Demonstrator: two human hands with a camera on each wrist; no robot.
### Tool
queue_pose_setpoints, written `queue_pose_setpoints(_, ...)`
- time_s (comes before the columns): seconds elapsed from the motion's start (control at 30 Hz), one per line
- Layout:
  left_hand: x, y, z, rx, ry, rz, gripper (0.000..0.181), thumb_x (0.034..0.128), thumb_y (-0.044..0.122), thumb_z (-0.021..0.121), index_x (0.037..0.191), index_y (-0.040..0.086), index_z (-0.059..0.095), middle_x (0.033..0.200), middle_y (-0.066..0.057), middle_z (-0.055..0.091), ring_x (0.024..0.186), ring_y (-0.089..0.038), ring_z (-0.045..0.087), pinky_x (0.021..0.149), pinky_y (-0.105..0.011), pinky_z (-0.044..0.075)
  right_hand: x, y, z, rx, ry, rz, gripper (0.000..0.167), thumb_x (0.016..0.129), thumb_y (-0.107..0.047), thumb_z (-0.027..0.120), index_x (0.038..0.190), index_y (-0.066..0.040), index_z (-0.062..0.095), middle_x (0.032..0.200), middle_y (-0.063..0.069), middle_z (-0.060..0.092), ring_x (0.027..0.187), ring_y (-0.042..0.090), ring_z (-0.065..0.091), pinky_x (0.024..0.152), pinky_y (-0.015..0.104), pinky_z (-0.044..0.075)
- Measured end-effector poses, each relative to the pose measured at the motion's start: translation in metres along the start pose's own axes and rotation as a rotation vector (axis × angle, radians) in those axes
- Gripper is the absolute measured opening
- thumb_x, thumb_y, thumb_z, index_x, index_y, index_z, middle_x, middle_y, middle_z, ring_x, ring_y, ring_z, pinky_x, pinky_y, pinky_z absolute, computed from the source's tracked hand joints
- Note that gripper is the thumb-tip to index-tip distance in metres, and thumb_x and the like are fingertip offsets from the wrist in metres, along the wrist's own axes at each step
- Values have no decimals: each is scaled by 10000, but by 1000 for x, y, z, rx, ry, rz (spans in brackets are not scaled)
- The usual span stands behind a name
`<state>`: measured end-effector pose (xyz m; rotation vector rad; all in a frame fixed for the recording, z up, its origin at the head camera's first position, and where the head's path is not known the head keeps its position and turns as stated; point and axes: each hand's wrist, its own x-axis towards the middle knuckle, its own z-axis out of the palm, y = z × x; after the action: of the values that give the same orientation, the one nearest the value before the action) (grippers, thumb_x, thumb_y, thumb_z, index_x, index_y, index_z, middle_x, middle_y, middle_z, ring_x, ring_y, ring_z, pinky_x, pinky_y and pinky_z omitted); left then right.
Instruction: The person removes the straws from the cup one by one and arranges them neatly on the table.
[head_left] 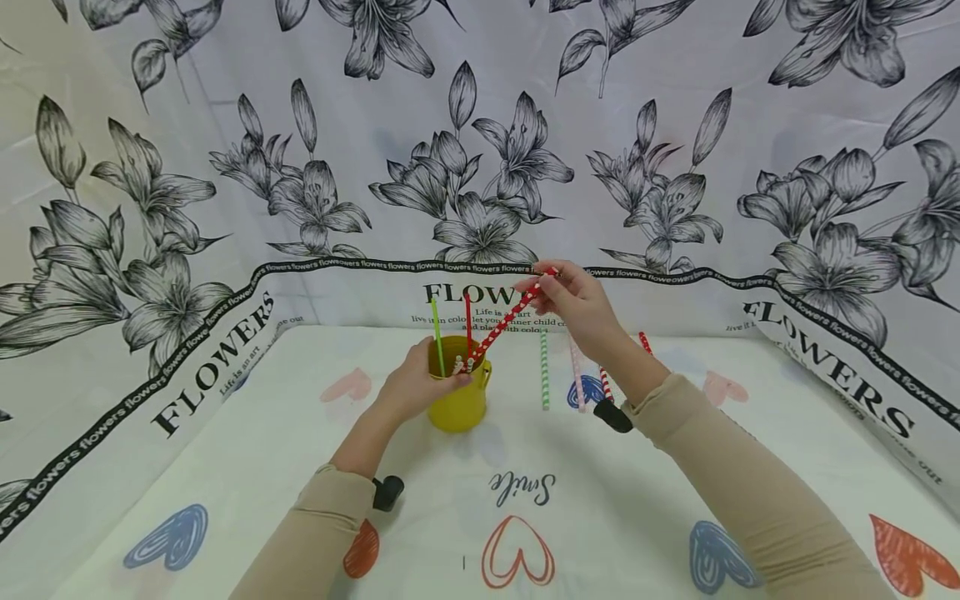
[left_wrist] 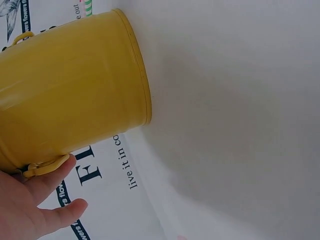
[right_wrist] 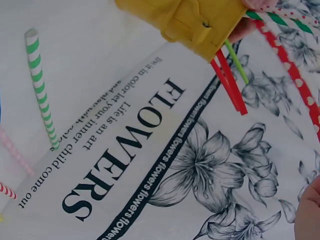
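Note:
A yellow bucket point(head_left: 457, 412) with side handles stands left of centre on the table. My left hand point(head_left: 412, 382) grips it at the rim, thumb across the near side; its fingers show beside a handle in the left wrist view. Between my right thumb and fingers is a red paper straw with white hearts point(head_left: 510, 317), slanting down to the bucket's mouth. The right hand point(head_left: 577, 304) is above and right of the bucket. A lime green straw point(head_left: 438, 333) and red straws point(right_wrist: 229, 82) poke out of it. Green-striped point(right_wrist: 280, 20) and dotted straws also project there, partly hidden.
Right of the bucket lie a green-striped straw point(head_left: 545, 375), a pink-striped straw point(head_left: 577, 375) and red-striped straws point(head_left: 606, 383), partly behind my right arm. A flower-printed curtain point(head_left: 480, 208) rises behind the table. The white tablecloth point(head_left: 450, 525) has printed hearts.

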<state>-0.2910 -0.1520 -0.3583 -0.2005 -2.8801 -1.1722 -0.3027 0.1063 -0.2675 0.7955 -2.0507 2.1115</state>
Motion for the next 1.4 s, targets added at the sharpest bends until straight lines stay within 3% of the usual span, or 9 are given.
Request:
queue_pose_setpoints(0.17,2,-1,-1,-14,2,31,861,781,613,709,1417,144,366,1371,-114,469,1244,-345,486,1008,-596,391,-3,-3,-16,77,52,60,391,998,-57,525,1374,26,457,1030,31,686,833,165,602,843,260,542)
queue_pose_setpoints(0.3,3,-2,-1,-16,-3,35,877,780,625,701,1427,142,357,1381,-118,463,1248,-350,480,1006,-605,386,-9,-6,-29,56,89,85,398,970,6,552,1360,32,480,1034,11,692,905,188,615,852,257,539)
queue_pose_setpoints(0.47,2,-4,-1,-22,0,38,887,778,625,704,1426,132,352,1385,-118,455,1246,-355,478,1006,-602,388,-17,-15,-48,89,126,65,232,964,-72,595,1193,-38,592,1025,-15,720,835,172,609,688,225,551)
queue_pose_setpoints(0.57,2,-5,-1,-21,-1,38,890,778,621,706,1427,129,348,1388,-126,444,1244,-358,475,1007,-599,390,-21,-22,-62,131,100,31,227,979,-130,570,1199,-79,553,1060,8,717,747,153,632,593,235,552)
queue_pose_setpoints(0.7,1,-5,-1,-21,-5,23,911,775,633,701,1438,130,330,1407,-140,418,1248,-368,465,1012,-594,387,-24,-24,-80,64,101,17,393,994,-173,542,1362,-62,459,1021,33,707,694,145,649,606,233,562)
queue_pose_setpoints(0.9,1,-6,0,-34,-1,24,875,788,611,705,1430,140,342,1404,-134,421,1240,-362,469,1009,-586,394,-29,-16,-104,-34,100,119,512,1002,-59,516,1452,76,314,969,-4,694,706,106,605,669,189,537)
queue_pose_setpoints(1.0,1,-6,1,-48,0,37,869,790,598,713,1431,142,343,1398,-122,436,1256,-366,463,1012,-597,386,-32,-12,-115,-75,115,194,462,983,-54,556,1404,32,388,968,-57,714,734,107,599,655,192,527)
queue_pose_setpoints(1.17,1,-6,2,-55,-3,48,893,790,594,716,1453,142,322,1409,-113,435,1287,-376,442,1023,-613,364,-36,-5,-129,-240,162,277,280,961,-195,627,1164,-103,457,917,-160,711,787,95,612,676,213,531)
queue_pose_setpoints(1.4,-1,-4,2,-56,-11,35,913,791,594,715,1466,139,301,1432,-121,411,1300,-388,424,1028,-615,359,-43,12,-149,-230,199,246,153,964,-138,615,1062,-110,500,903,-137,676,831,51,646,730,221,561)
